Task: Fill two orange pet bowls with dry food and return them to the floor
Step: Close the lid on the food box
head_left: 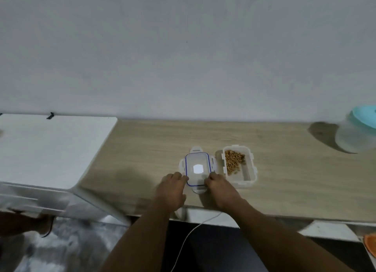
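Head view: the lid [197, 169], clear with a blue seal, lies flat on the counter [295, 182] at the middle of the frame; the open tub [239, 165] stands just beside it at 3 o'clock, with dry food [234, 161] heaped in its far half and its near half bare. The left hand [172, 192] is at the lid's 7 o'clock corner and the right hand [220, 187] at its 5 o'clock corner; the fingers of both are bent down over the lid's near edge and seem to pinch it, though the blur leaves the hold uncertain. An orange bowl [370, 245] shows only as a sliver at 4 o'clock, below counter level and well apart from the tub; whether it holds food I cannot tell, and the second bowl is not in view. A teal-topped jar [358, 131] stands at 2 o'clock; a white appliance [50, 149] fills 9 o'clock.

The step in hand looks like the handling of the lid, with the tub open for pouring; the next move would call for freeing the hands, fetching a bowl to the counter, and tipping the tub slowly so the loose food does not scatter.
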A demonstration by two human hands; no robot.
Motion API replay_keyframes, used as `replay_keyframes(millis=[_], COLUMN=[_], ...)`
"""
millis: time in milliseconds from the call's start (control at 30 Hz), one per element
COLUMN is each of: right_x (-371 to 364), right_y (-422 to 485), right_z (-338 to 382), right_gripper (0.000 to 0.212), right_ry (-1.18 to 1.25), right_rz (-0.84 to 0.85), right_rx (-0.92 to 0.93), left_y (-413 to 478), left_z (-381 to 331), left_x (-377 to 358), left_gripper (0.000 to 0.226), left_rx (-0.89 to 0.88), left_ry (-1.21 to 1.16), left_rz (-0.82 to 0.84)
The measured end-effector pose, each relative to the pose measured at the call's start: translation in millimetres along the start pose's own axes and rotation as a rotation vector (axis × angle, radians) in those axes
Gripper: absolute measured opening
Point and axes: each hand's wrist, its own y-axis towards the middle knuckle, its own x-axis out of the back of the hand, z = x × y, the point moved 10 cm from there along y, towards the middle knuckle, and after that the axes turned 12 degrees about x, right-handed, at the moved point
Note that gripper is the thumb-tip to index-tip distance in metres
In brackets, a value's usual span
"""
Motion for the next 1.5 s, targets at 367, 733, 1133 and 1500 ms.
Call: replay_keyframes(millis=[367, 733, 1133, 1500], right_x=[-6.3, 100.5, 149.0, 86.2], right_y=[9.3, 18.6, -16.6, -70.7], right_z=[14.7, 23.7, -91.9, -168.9], right_gripper=[0.040, 0.014, 0.021, 0.023], right_ry=[-0.236, -0.023, 0.957, 0.643], right_rz=[-0.043, -0.493, -0.698, -0.656], right_rx=[0.070, 0.003, -0.387, -0.702], left_y=[21.5, 36.3, 78.2, 79.8], left_z=[12.4, 20.0, -25.9, -103.5], left_x=[4.6, 87.4, 116.0, 41.0], left_gripper=[0.059, 0.033, 0.027, 0.012], left_rx=[-0.067, -0.113, 0.035, 0.155], left_ry=[-0.040, -0.468, -1.288, -1.119], left_rz=[-0.009, -0.264, 0.142, 0.215])
